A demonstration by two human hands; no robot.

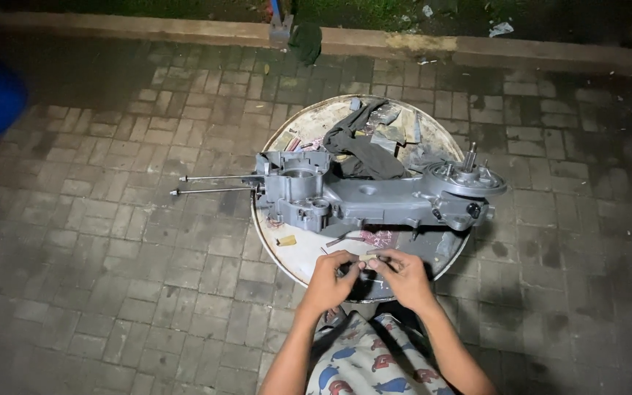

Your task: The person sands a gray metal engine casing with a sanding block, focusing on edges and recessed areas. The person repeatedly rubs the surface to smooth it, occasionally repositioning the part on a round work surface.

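- Here, seen from above, 2 bare hands meet at the near edge of a round metal counter standing on brick paving.
- The left hand and right hand pinch a small pale part between their fingertips, each closed narrowly around it.
- Just beyond the hands, a grey engine crankcase lies across the counter, with 2 long studs jutting left past the rim.
- A dark rag is draped behind the crankcase.
- A small yellowish piece lies on the counter, left of the hands.
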